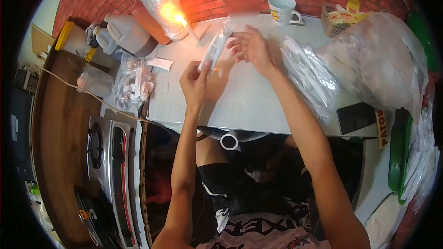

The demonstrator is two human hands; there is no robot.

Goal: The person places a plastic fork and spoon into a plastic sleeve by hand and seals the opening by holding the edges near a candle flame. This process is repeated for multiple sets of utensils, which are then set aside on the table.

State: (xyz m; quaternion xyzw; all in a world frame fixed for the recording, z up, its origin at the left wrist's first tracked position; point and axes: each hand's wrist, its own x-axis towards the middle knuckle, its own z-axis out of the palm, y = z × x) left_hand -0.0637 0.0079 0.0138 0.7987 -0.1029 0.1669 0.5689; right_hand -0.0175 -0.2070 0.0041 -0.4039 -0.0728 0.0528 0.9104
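My left hand (194, 82) is closed on the lower end of white plastic cutlery in a clear sleeve (217, 44), its upper end looking like a fork. The piece points up and away over the table. Just right of it is my right hand (253, 51), its fingers apart and slightly curled, holding nothing. A lit candle (193, 33) burns brightly to the left of the cutlery, leaning, with glare around its flame. Beyond my right wrist lies a pile of wrapped white plastic cutlery (309, 71).
A clear plastic bag (159, 7) stands behind the flame. Jugs (129, 34) and scraps in a bag (134, 85) are at left. A mug (282, 9), a basket (332, 24), a large plastic bag (376, 60) and a phone (356, 117) stand or lie at right. A gas stove (108, 157) sits lower left.
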